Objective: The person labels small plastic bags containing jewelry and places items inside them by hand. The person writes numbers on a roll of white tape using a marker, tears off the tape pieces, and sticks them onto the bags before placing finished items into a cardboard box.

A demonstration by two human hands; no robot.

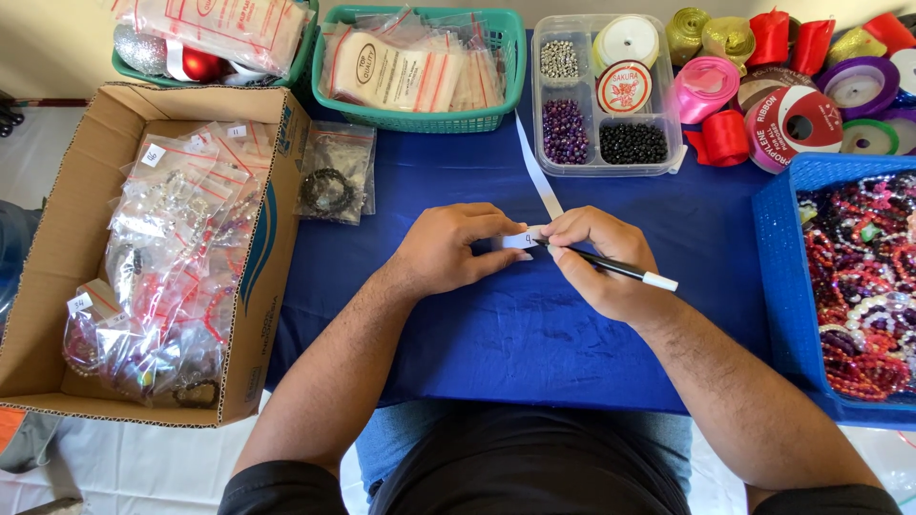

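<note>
A long white paper strip runs across the blue tablecloth from the bead box down to my hands. My left hand pins the near end of the strip flat with its fingertips. My right hand holds a black pen with a white cap end, its tip on the strip beside a small written mark. The two hands touch at the strip's end.
A cardboard box of bagged jewellery stands at left, a small bag with a dark bracelet beside it. Green baskets of packets, a clear compartment box of beads and ribbon spools line the back. A blue basket of beads sits right.
</note>
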